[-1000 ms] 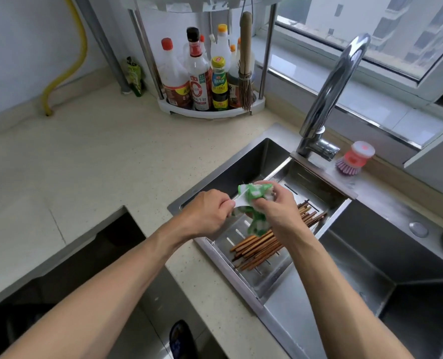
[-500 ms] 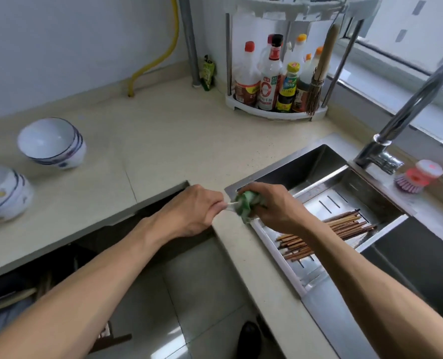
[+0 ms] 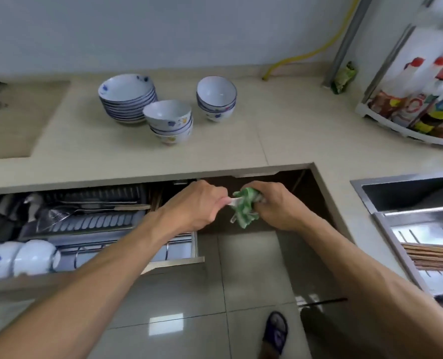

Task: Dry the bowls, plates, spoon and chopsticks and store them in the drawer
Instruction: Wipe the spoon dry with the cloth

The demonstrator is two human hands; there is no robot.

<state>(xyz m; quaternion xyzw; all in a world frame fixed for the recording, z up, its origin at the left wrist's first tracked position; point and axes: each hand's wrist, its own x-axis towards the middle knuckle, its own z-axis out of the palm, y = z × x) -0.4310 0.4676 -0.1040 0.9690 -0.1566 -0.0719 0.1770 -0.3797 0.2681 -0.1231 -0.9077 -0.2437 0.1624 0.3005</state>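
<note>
Beige stone countertop fills the upper field, with the open drawer pulled out from beneath its front edge as the reference landmark. Above the drawer, on the counter, stand a stack of plates and two stacks of bowls; a further row of bowls lies on its side in the drawer's front left rack, and utensils lie along its back compartment. To the right of the drawer, past the counter's corner, the chopsticks rest in a bundle on the sink's drain tray. Just over the drawer's right end, the left hand pinches the white handle of the spoon, while the right hand is clenched round a green cloth that wraps the spoon's bowl end. The step in hand appears to be wiping the spoon dry. The next move would call for drawing the spoon free of the cloth and carrying it left to the utensil compartment, the cloth being retained for the chopsticks, which look yet undried.
</note>
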